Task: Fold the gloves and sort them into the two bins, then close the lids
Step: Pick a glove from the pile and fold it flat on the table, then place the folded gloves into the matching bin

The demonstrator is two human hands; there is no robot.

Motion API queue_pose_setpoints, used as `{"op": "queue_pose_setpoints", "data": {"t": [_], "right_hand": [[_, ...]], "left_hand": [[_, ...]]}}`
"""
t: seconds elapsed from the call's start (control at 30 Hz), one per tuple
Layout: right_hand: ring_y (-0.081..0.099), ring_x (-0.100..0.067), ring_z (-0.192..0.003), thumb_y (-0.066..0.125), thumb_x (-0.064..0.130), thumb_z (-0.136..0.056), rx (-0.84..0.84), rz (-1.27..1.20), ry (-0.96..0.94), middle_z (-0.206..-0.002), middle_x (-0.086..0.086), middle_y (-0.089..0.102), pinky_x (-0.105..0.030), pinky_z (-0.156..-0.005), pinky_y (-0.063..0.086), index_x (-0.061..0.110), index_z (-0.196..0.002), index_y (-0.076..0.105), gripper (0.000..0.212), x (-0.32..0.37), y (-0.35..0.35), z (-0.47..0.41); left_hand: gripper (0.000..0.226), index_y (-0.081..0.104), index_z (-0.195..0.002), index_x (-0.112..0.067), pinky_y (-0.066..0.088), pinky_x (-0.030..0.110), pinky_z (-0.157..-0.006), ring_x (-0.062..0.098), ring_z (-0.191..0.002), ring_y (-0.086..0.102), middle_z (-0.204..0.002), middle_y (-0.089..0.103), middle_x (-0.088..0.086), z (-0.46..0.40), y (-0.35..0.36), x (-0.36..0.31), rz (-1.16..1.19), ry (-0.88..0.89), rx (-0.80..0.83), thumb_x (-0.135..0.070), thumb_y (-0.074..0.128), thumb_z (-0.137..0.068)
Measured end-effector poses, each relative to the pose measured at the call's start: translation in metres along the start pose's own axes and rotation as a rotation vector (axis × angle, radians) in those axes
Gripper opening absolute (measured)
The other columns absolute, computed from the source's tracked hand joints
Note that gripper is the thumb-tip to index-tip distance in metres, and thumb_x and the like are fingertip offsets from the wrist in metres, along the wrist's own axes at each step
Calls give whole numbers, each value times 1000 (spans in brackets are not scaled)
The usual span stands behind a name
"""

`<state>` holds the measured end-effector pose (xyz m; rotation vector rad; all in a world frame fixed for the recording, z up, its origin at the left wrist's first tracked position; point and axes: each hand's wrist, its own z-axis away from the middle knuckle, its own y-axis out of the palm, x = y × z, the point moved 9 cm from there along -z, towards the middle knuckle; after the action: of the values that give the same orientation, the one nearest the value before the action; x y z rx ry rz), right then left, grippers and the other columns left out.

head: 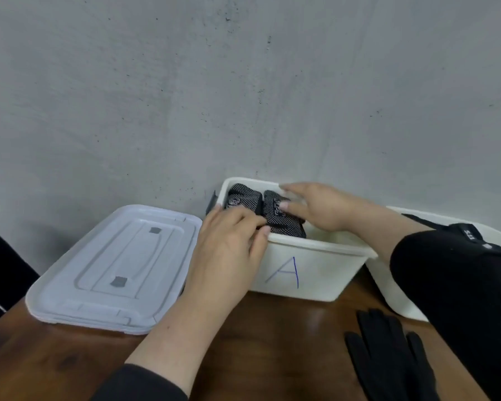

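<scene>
**Both hands working at bin A**

A white bin [298, 273] marked with a blue letter A is sitting on the brown worktop [258, 342], its back edge against the grey wall [243, 82]. Two folded dark gloves with a fine dotted pattern are lying side by side inside it: the left folded glove [240, 198] towards the far left corner, the right folded glove [284, 222] just beside it and nearer the front rim.

The left hand [229, 241] is reaching over the bin's near left corner, its fingers curling onto the front edge of the right folded glove and appearing to pinch it against the rim. The right hand [315, 206] is coming in over the bin from the right, fingers straight and relaxed, its fingertips resting on top of the right folded glove.

A pale lid [113, 270] is lying flat on the worktop to the left of the bin, beside the left forearm. A second white bin [394, 290] is standing to the right, largely hidden by the right black sleeve [451, 285]. A plain black glove [388, 351] is lying unfolded on the worktop, fingers spread, near the front right.
</scene>
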<state>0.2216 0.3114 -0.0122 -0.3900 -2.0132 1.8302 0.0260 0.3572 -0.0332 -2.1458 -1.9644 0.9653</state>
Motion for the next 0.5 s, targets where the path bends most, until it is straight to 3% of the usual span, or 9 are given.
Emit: {"op": "queue_pose_setpoints", "data": {"t": [0.1, 0.2, 0.27, 0.33, 0.4, 0.5], "right_hand": [[54, -14, -127, 51, 36, -105, -383, -113, -75, -136, 1, 63, -23, -106, 36, 19, -135, 62, 36, 14, -55, 52], [61, -8, -99, 50, 29, -104, -652, -218, -143, -104, 5, 70, -23, -89, 46, 15, -107, 72, 26, 14, -78, 135], [62, -12, -89, 51, 25, -104, -655, -245, -99, -92, 5, 68, -26, -81, 48, 13, -96, 71, 25, 1, -58, 190], [61, -9, -87, 53, 26, -103, -578, -253, -14, -88, 10, 65, -27, -78, 47, 17, -92, 69, 21, -20, -15, 240], [60, -2, -97, 49, 38, -100, -444, -263, 136, -97, 20, 63, -26, -83, 49, 28, -98, 69, 22, -47, 39, 283], [50, 5, -122, 40, 57, -96, -249, -249, 255, -127, 32, 55, -25, -105, 43, 41, -120, 68, 40, -78, 100, 329]], "left_hand": [[24, 73, -99, -10, 42, 36, -100, 22, -104, 62, -103, 68, 3, 9, -13, -30, 41, 101, -136, -24, 54, -99], [25, 72, -97, -10, 44, 38, -84, 22, -92, 61, -97, 67, 1, 34, 11, -73, 152, 157, -34, -23, 52, -100], [26, 71, -102, -15, 45, 37, -84, 20, -92, 60, -98, 65, -3, 60, 48, -100, 191, 151, 182, -28, 49, -100], [33, 68, -119, -23, 45, 35, -90, 15, -105, 56, -113, 62, -8, 87, 85, -122, 169, 134, 465, -38, 44, -102], [41, 56, -138, -31, 39, 34, -105, 10, -126, 45, -139, 50, -14, 115, 114, -134, 143, 81, 716, -47, 40, -103], [51, 40, -151, -35, 16, 31, -123, 7, -149, 20, -162, 26, -13, 148, 135, -149, 67, 113, 930, -54, 37, -104]]}}
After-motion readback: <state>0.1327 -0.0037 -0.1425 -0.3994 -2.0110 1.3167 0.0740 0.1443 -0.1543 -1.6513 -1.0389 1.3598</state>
